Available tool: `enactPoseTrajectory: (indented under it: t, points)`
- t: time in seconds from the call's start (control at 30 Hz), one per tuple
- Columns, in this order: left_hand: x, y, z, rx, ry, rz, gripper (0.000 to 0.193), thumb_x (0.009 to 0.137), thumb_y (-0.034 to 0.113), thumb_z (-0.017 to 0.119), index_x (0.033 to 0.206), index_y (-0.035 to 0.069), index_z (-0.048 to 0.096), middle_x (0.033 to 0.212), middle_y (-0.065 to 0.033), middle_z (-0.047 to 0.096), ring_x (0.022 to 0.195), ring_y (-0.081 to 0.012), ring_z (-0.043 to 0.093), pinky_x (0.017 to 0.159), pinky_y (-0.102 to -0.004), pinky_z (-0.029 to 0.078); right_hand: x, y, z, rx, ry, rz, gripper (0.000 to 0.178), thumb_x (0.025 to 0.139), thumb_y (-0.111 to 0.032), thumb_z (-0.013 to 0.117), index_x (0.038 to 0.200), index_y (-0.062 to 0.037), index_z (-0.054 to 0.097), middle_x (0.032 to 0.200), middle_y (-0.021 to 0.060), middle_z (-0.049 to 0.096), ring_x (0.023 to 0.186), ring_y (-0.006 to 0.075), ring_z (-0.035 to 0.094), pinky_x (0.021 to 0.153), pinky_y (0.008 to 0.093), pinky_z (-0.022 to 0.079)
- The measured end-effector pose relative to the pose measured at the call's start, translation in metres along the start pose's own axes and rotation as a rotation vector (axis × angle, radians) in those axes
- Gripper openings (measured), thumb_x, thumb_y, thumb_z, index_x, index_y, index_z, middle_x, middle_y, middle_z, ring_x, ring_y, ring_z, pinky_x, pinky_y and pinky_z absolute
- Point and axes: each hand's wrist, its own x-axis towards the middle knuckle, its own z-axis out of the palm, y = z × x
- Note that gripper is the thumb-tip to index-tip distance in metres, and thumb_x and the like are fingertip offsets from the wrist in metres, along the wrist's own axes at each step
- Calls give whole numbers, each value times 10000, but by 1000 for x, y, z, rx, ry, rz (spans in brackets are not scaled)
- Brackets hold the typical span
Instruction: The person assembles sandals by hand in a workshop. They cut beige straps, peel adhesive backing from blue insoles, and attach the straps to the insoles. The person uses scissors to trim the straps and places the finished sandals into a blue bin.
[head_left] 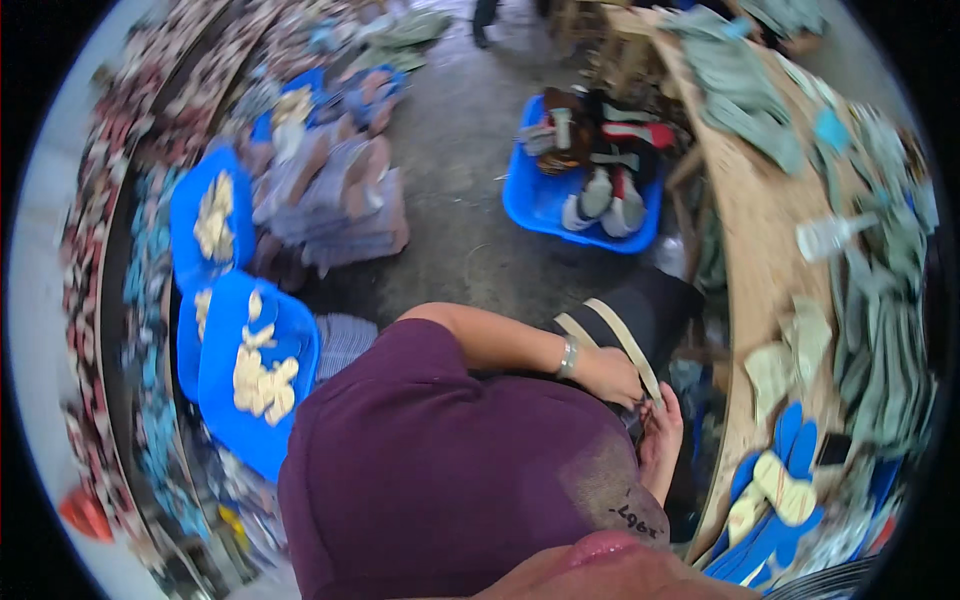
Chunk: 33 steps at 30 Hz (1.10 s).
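Note:
My left hand [612, 376], with a silvery band at the wrist, has its fingers curled at the end of a cream strip [632, 340] that runs over a black piece of material [650, 300]. Right beside it, my right hand [662, 428] pinches the lower end of the same strip between thumb and fingers. A second, shorter cream band [575, 330] crosses the black piece farther left. My left fingertips are partly hidden, and what the black piece is as a whole cannot be made out.
A wooden bench [745, 260] on the right carries grey-green fabric pieces, a clear bottle [830, 238] and blue and cream insole shapes [785, 490]. Ahead stands a blue bin [520, 200] of footwear. Leftward are blue bins [215, 370] with cream pieces, fabric stacks [340, 200] and loaded shelves.

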Motion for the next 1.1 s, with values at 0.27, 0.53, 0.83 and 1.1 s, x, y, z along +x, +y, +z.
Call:
enactPoseTrajectory:
  t: [0.27, 0.53, 0.83, 1.1]
  points:
    - [-69, -15, -58, 64, 10, -91, 265, 931, 337, 481, 856, 90, 540, 741, -159, 602, 735, -370, 600, 633, -481, 459, -4, -32, 22, -198, -30, -184, 256, 912, -59, 556, 1162, -13, 583, 714, 25, 603, 569, 79, 530, 572, 201, 453]
    - [-92, -15, -71, 29, -119, -178, 246, 950, 327, 468, 1002, 131, 607, 851, -124, 666, 828, -309, 642, 716, -426, 493, -86, -33, -21, -614, 14, 21, 227, 894, -53, 561, 1108, -35, 635, 689, 12, 601, 492, 33, 464, 453, 179, 371]
    - [-53, -32, -77, 85, -142, -63, 235, 936, 313, 494, 1000, 128, 625, 846, -105, 675, 806, -313, 643, 699, -422, 499, -277, -41, -84, -522, 453, -82, 177, 882, -3, 530, 1028, -22, 628, 700, 51, 631, 503, 55, 504, 437, 189, 370]
    - [-24, -51, -131, 188, -27, -312, 239, 933, 326, 500, 1026, 160, 644, 815, -127, 657, 771, -331, 633, 681, -421, 492, -371, -2, -150, -630, 768, -235, 276, 889, -73, 597, 1148, 0, 536, 669, 67, 608, 480, 69, 492, 433, 179, 376]
